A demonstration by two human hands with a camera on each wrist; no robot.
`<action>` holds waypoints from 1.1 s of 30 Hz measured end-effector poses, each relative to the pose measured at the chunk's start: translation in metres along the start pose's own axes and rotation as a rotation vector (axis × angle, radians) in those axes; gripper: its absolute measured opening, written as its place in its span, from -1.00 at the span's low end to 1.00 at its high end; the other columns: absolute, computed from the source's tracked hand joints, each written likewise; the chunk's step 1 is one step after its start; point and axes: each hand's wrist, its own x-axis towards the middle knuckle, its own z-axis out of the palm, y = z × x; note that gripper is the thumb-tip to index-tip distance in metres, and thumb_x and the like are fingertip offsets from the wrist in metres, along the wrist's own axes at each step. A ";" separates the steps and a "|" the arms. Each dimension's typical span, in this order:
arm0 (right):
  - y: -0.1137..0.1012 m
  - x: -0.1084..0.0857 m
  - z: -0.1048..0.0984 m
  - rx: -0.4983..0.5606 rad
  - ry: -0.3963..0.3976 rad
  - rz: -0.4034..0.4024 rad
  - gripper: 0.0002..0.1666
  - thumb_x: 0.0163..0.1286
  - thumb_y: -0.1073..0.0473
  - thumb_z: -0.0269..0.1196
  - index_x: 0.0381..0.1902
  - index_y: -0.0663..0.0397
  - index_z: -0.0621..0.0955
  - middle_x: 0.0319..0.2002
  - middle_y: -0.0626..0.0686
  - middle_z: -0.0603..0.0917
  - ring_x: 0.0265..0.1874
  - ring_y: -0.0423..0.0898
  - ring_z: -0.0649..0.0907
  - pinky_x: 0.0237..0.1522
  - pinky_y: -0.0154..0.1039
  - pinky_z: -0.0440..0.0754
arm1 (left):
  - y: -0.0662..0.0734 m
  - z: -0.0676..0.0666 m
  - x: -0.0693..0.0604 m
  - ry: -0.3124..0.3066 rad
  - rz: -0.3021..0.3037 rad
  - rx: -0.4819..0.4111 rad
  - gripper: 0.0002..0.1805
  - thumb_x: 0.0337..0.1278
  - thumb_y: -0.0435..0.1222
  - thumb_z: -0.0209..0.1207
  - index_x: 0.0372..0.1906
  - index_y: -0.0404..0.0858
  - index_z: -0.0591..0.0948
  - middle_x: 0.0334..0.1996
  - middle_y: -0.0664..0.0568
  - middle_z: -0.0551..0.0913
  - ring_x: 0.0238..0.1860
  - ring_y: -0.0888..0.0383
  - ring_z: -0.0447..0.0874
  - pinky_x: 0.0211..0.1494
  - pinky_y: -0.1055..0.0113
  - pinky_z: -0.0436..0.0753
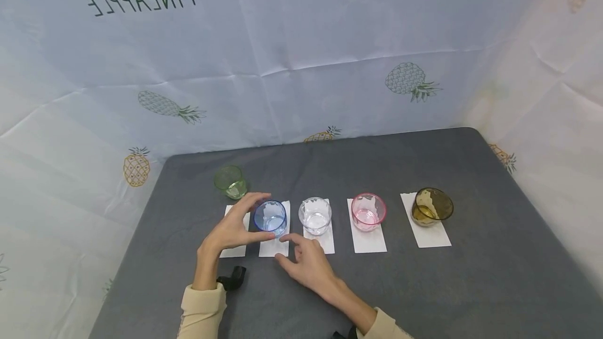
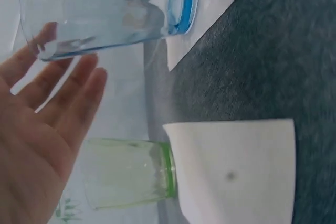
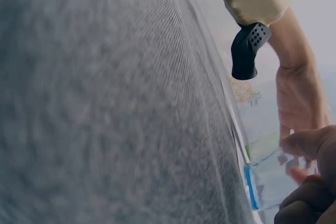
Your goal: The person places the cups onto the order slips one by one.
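Observation:
A clear blue glass [image 1: 270,216] stands upright at the far end of a white paper [image 1: 274,248]. My left hand [image 1: 237,224] spans this glass, with the thumb on the near side and the fingers on the far side; firm contact is hard to tell. In the left wrist view those fingers [image 2: 79,85] look fairly straight near the rim of the blue glass [image 2: 121,9]. My right hand [image 1: 308,266] is just in front, its index finger stretched toward the glass's base and its thumb apart. Whether the index fingertip touches is unclear.
A green glass [image 1: 231,182] stands behind the leftmost paper [image 1: 234,251]. To the right, a colourless glass [image 1: 315,216], a pink glass [image 1: 368,212] and an amber glass [image 1: 431,206] stand on papers. A dark grey cloth [image 1: 494,276] covers the table; a pineapple-print curtain [image 1: 306,25] hangs behind.

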 end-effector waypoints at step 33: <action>-0.020 0.034 0.063 -0.130 -0.138 -0.127 -0.49 0.33 0.01 0.39 0.20 0.06 0.68 -0.82 -0.29 0.17 -0.82 -0.51 0.06 -0.76 -0.54 0.07 | -0.063 -0.083 0.013 0.222 -0.130 0.064 -0.03 0.05 -0.19 0.47 0.57 -0.14 0.26 0.52 -0.27 0.23 0.53 -0.33 0.11 0.49 -0.39 0.18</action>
